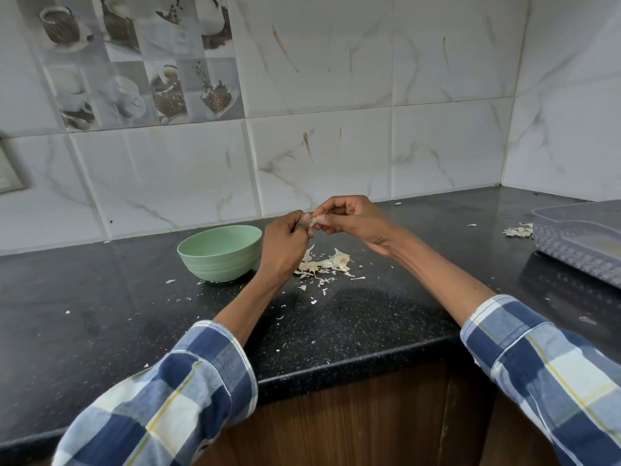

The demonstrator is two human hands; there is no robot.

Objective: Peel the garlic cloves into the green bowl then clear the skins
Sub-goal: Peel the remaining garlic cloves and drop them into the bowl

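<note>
Both hands are raised above the black counter and meet around a small pale garlic clove (315, 222). My left hand (287, 245) pinches it from the left, and my right hand (349, 218) pinches it from the right with thumb and fingertips. The green bowl (220, 252) stands on the counter just left of my left hand; its inside is hidden from this angle. A heap of papery garlic skins (324, 264) lies on the counter under the hands, right of the bowl.
Small skin flakes are scattered over the black counter (100, 297) up to its front edge. A clear plastic tray (584, 240) sits at the far right with a second small pile of skins (519, 230) beside it. Tiled walls close the back and right.
</note>
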